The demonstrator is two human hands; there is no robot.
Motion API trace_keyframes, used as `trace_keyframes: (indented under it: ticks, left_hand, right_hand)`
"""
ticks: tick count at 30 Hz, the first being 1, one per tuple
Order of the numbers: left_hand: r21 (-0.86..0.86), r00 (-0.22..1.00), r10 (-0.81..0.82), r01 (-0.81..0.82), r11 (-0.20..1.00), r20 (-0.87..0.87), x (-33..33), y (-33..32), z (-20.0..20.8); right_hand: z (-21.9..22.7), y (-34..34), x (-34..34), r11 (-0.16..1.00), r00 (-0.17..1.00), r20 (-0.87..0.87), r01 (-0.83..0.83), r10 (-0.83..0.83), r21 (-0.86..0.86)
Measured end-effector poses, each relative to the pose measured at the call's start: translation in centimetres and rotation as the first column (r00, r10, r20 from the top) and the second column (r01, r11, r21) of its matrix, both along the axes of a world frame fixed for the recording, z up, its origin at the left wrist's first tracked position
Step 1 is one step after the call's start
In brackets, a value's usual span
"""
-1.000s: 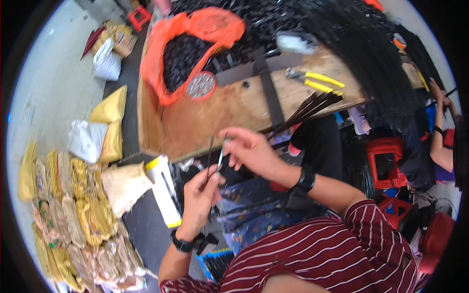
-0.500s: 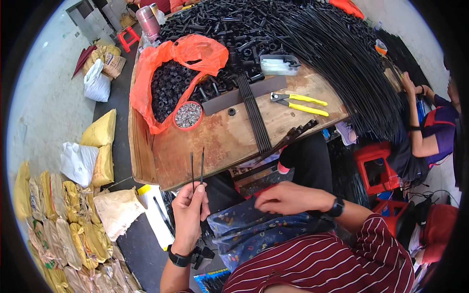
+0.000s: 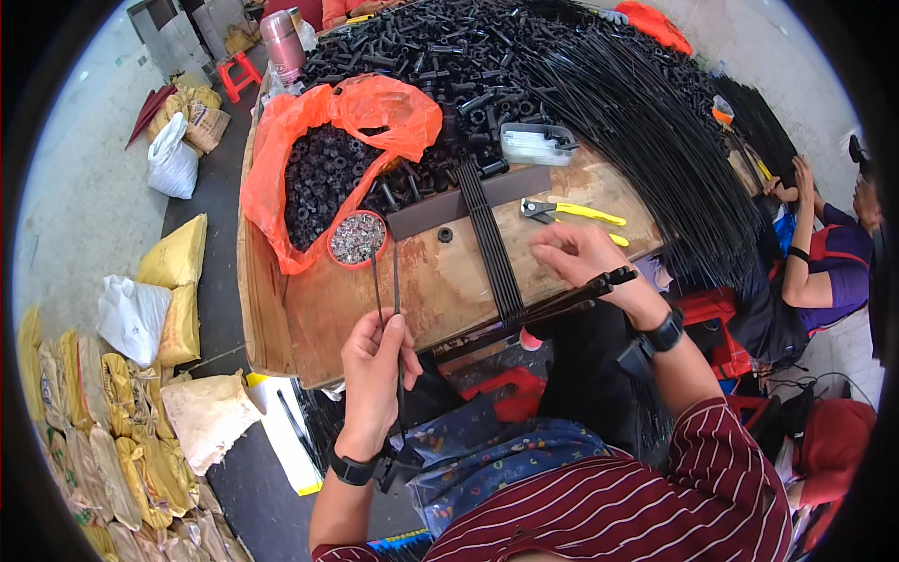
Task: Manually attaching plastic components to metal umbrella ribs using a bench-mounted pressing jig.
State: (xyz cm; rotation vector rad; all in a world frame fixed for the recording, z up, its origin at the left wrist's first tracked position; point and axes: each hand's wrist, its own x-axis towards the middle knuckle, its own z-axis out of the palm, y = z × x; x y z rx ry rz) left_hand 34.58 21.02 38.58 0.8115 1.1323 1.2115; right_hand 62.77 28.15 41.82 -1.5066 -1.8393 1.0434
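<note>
My left hand (image 3: 376, 370) pinches two thin black rods (image 3: 396, 290) between thumb and fingers, with their upper ends pointing toward the red bowl (image 3: 382, 245) of small silvery metal pieces. Over the table's front right part hovers my right hand (image 3: 582, 255), its fingers bent and apart, with nothing visible in them. Just beyond it lie yellow-handled pliers (image 3: 590, 214), one handle partly hidden by the hand. A row of black rods (image 3: 493, 248) rests across a dark flat strip (image 3: 426, 216). One small black ring (image 3: 445, 234) lies beside them.
An orange plastic bag (image 3: 267, 197) holds black rings at the left. Black tubular parts (image 3: 412, 47) are heaped behind, with long black rods (image 3: 637, 140) piled to the right. A clear box (image 3: 536, 145) stands near the pliers. Another person (image 3: 815, 244) works at the right.
My right hand has moved from above my lap, up and forward to the pliers. My left hand has risen slightly with the two rods and shifted a little right.
</note>
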Motion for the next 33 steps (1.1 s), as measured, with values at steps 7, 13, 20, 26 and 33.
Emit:
trace_keyframes:
  ticks: [7, 13, 20, 26, 33]
  left_hand:
    - [0.009, 1.000, -0.021, 0.021, 1.000, -0.023, -0.1, 0.1, 0.1]
    - [0.034, 0.998, -0.062, 0.063, 0.997, -0.020, -0.2, 0.3, -0.3]
    - [-0.018, 0.997, -0.043, 0.042, 0.999, -0.066, -0.3, -0.2, -0.3]
    - [-0.005, 0.998, -0.021, 0.020, 1.000, -0.064, -0.1, -0.3, -0.3]
    - [0.011, 0.998, -0.015, 0.016, 1.000, -0.054, 0.1, -0.2, 0.0]
  right_hand:
    - [-1.7, 3.4, -3.5, 0.973, 0.980, 0.182, 0.039, -0.082, 0.228]
    - [-2.5, 3.6, -2.9, 0.961, 0.972, 0.177, 0.107, -0.155, 0.256]
    - [-1.8, 3.0, -0.8, 0.956, 0.979, 0.095, 0.155, -0.183, 0.248]
    - [0.1, 2.8, 3.2, 0.904, 0.918, 0.208, 0.255, -0.338, 0.342]
    - [-0.1, 4.8, 9.4, 0.554, 0.710, 0.297, 0.155, -0.638, 0.818]
